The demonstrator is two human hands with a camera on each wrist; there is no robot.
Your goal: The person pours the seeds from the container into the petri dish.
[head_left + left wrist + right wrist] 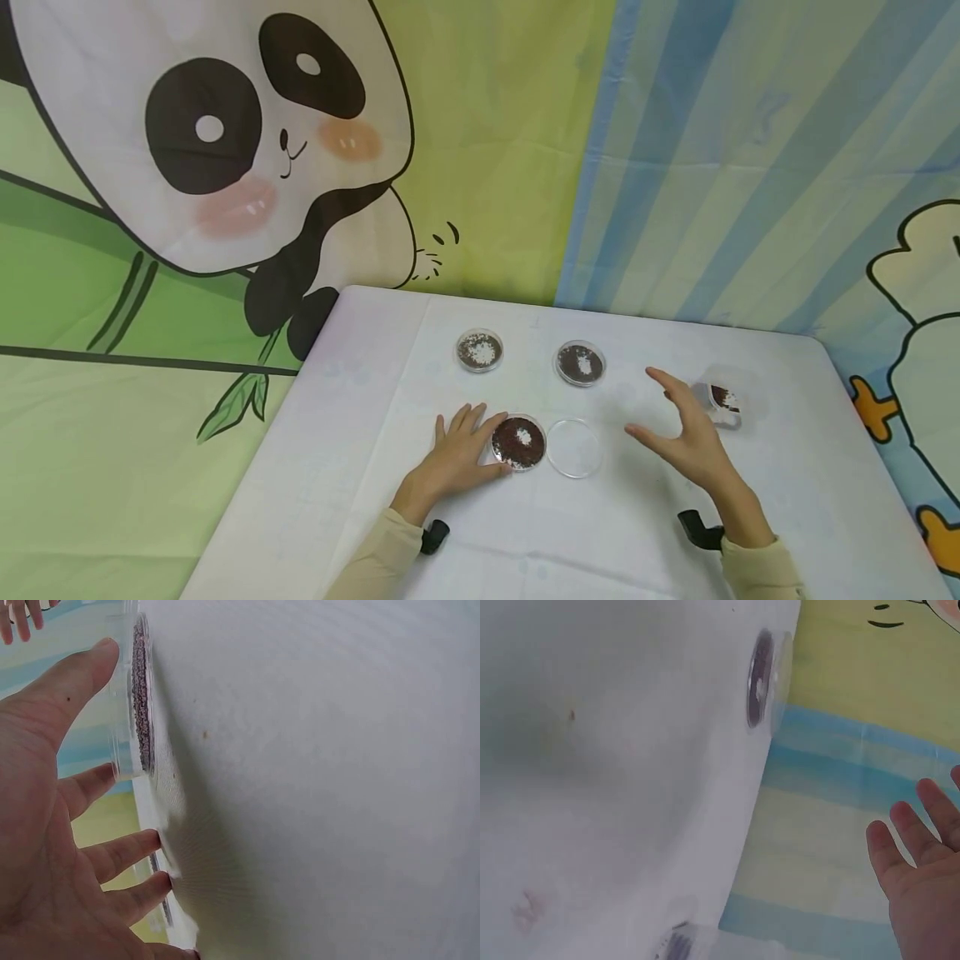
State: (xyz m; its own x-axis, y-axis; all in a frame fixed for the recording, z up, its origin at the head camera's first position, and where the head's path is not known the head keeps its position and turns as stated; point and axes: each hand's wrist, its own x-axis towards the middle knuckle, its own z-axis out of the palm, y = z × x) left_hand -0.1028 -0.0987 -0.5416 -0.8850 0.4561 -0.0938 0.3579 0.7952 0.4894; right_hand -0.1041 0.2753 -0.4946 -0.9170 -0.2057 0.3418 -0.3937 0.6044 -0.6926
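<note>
My left hand (459, 457) rests on the table with spread fingers, its thumb and index finger holding a petri dish (519, 442) at the rim. Dark brown granules with a white patch fill that dish, seen edge-on in the left wrist view (142, 697). Right of it lies a clear round lid (574, 448). Above the table, my right hand (693, 437) is empty, thumb and fingers apart. Just beyond it is a small clear container (723, 406) with brown and white material inside; the hand partly covers it.
Two more petri dishes with dark granules and white pieces stand farther back, one left (480, 350) and one right (580, 363). A white cloth covers the table (600, 550). Behind hangs a printed curtain (495, 150) with a panda.
</note>
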